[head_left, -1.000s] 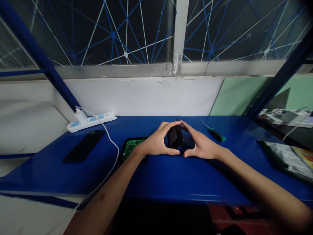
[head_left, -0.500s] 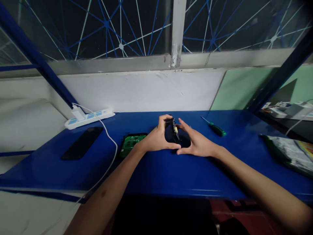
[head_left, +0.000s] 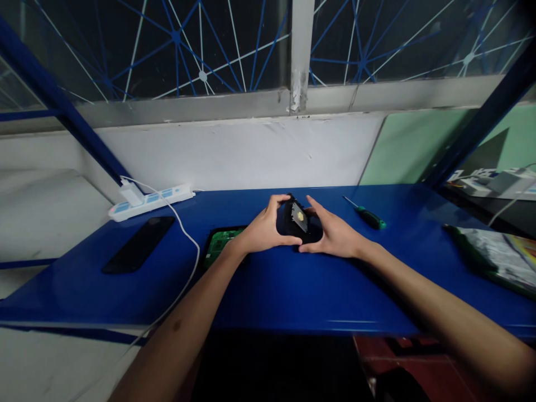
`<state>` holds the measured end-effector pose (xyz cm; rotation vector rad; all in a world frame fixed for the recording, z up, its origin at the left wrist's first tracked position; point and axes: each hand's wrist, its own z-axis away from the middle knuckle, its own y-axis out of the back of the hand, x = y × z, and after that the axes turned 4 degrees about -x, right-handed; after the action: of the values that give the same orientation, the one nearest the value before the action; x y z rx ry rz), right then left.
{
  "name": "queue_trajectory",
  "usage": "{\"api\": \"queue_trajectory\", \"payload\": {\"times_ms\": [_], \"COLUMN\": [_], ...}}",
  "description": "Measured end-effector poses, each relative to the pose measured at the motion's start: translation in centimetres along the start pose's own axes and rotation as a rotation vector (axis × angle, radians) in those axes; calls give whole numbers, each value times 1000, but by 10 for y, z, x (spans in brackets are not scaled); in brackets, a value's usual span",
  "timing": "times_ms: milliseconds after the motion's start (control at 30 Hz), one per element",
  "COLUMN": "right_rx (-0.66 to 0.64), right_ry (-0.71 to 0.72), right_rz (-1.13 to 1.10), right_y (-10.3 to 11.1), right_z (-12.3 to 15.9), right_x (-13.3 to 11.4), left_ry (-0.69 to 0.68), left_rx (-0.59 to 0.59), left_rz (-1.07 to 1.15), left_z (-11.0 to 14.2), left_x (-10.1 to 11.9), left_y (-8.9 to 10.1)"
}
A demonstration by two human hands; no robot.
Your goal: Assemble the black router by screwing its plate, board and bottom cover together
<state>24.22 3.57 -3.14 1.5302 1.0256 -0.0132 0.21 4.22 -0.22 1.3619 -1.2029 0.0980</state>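
As I watched from afar, the left hand pinched a tilted black part over the middle of the blue surface. The right hand curved at its three o'clock; whether it gripped too, I could not tell. A green circuit board lay between eight and nine o'clock from the part.

Black phone near white cable, power strip behind, green panel, line-patterned window
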Motion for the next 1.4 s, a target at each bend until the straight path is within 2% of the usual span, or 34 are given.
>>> {"api": "queue_trajectory", "payload": {"times_ms": [400, 900, 1233, 1400], "right_rx": [24, 99, 139, 86], "right_ry": [-106, -65, 59, 170], "right_rz": [99, 217, 238, 215], "right_y": [6, 10, 19, 25], "right_z": [-3, -4, -1, 4], "right_x": [-5, -1, -1, -8], "left_ry": [70, 109, 83, 27], "left_rx": [23, -55, -39, -169], "left_rz": [-170, -252, -262, -303], "left_z": [-3, -4, 0, 3], "left_x": [4, -11, -8, 6], "left_y": [8, 11, 18, 26]}}
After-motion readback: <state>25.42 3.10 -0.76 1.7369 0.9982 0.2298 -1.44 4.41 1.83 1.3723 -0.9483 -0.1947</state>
